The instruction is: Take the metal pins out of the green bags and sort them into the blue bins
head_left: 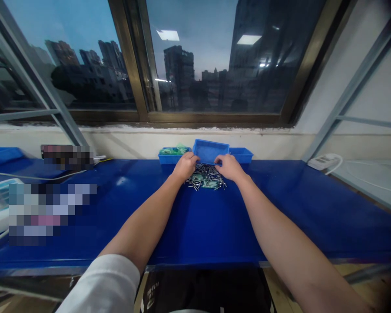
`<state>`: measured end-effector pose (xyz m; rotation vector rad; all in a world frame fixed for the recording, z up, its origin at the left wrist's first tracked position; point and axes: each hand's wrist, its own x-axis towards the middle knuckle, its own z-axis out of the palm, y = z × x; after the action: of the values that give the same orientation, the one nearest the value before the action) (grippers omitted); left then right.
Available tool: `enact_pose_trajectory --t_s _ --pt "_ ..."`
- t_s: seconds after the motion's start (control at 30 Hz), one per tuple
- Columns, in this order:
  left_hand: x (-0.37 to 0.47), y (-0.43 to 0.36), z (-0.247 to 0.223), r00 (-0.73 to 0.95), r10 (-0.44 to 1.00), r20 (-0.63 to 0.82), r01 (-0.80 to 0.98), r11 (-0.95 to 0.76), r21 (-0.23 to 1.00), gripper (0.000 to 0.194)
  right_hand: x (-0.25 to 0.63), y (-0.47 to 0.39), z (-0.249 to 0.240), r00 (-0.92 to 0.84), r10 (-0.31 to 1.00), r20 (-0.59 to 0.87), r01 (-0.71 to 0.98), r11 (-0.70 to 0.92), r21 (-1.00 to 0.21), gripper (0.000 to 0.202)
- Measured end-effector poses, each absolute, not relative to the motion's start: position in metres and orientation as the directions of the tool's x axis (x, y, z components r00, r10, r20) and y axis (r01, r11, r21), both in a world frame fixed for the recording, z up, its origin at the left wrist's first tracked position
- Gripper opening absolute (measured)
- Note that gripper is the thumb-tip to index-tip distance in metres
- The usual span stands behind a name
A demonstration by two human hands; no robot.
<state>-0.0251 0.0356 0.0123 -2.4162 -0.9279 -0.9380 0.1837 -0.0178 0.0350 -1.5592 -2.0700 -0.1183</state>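
Observation:
A small blue plastic bin [211, 151] is tipped up on edge, its hollow inside facing me. My left hand [185, 166] pinches its near left corner, and my right hand [230, 167] grips the near right corner. Just below the bin, a loose heap of thin metal pieces [206, 172], like pins or rivets, lies spread on the blue table. Something pale green [210, 183] shows among them. Behind my left hand is another blue bin [169, 158] holding green material. A third blue bin [244, 155] stands behind my right hand, its inside mostly out of sight.
The blue tabletop [211, 230] runs beneath a window [211, 56]. At left lie a dark device [67, 154], a blurred-out area, a white machine [0, 213] and another blue tray [3, 154]. A white power strip [325, 161] with a cable sits right, beside a grey metal post [342, 102].

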Motion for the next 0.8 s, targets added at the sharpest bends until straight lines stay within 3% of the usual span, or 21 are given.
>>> enact_pose_trajectory --t_s 0.17,0.33,0.5,0.8 --pt "-0.030 0.046 0.009 0.496 0.469 0.731 0.700 -0.714 -0.017 0.020 0.186 -0.019 0.035 -0.088 0.820 0.565 0.745 0.431 -0.509 0.010" --pt "-0.032 0.059 0.009 0.400 0.514 0.759 0.717 -0.691 0.089 0.018 0.193 -0.011 0.038 0.326 0.669 0.668 0.483 0.489 -0.726 0.021" --pt "-0.027 0.068 0.011 0.398 0.518 0.757 0.732 -0.677 0.078 0.022 0.209 0.002 0.032 0.578 0.598 0.555 0.301 0.477 -0.826 0.029" --pt "-0.020 0.079 0.005 0.422 0.586 0.692 0.793 -0.608 0.031 0.023 0.216 0.012 0.010 0.625 0.637 0.452 0.278 0.360 -0.891 0.024"
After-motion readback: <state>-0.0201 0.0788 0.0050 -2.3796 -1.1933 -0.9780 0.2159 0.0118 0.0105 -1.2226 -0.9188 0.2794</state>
